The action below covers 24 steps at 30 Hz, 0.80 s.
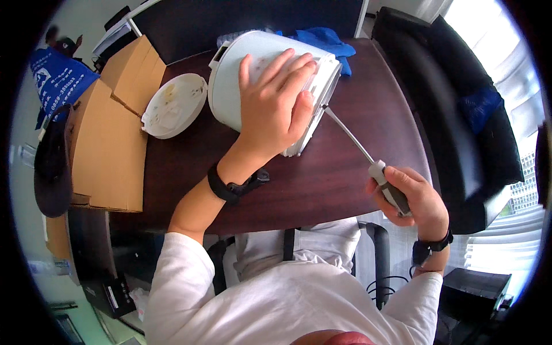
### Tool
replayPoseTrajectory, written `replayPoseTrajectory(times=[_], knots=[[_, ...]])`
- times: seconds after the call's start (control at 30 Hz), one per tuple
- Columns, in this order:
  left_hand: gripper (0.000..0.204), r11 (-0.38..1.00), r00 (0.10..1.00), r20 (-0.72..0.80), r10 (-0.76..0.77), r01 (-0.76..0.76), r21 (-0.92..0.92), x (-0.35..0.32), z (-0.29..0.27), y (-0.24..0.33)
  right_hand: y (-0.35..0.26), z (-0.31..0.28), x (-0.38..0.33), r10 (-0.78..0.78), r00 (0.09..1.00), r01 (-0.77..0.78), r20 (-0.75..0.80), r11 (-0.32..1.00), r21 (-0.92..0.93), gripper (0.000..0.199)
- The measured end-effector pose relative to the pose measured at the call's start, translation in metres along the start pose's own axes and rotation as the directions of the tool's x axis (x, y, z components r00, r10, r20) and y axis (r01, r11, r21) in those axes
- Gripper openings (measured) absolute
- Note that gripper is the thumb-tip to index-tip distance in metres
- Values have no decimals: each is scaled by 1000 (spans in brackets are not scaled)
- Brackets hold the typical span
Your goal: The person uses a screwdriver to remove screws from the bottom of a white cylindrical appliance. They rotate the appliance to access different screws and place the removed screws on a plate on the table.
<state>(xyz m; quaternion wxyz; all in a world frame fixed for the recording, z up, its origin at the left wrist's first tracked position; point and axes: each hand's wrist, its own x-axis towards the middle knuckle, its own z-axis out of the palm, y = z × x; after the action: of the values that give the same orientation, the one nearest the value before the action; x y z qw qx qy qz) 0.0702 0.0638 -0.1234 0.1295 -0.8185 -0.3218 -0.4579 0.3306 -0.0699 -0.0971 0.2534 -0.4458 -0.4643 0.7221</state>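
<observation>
The housing (pixel 227 81) is white, the screwdriver (pixel 377 171) (silver-shafted) two-tone grey.

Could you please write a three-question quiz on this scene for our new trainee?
1. What does the right hand hold?
2. True or false: the left hand rests on the round, shallow white dish.
3. What lies just beyond the white, tub-shaped container? A) green glass bottle B) crumpled blue fabric C) red metal mug

Key:
1. A metal-shafted screwdriver with a pale-and-dark-grey handle.
2. False; it rests on the container.
3. B
</observation>
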Motion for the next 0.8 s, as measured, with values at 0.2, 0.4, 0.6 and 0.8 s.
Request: replayPoseTrajectory(times=[0.2,0.4,0.6,0.8], knots=[[33,997,1000,11,-16,17,-79,1,-5,-15,11,-2,30,-665,743,-13,-82,108,-994,25],[32,990,998,56,24,-16,-139,5,-6,-20,-13,-54,48,-826,485,-138,287,-397,-907,33],[32,997,1000,2,-22,22,-78,5,-3,-12,49,-35,58,-509,794,384,-333,844,-374,27],[35,999,999,-21,-35,36,22,-3,0,0,73,21,50,-310,943,332,-121,853,402,44]])
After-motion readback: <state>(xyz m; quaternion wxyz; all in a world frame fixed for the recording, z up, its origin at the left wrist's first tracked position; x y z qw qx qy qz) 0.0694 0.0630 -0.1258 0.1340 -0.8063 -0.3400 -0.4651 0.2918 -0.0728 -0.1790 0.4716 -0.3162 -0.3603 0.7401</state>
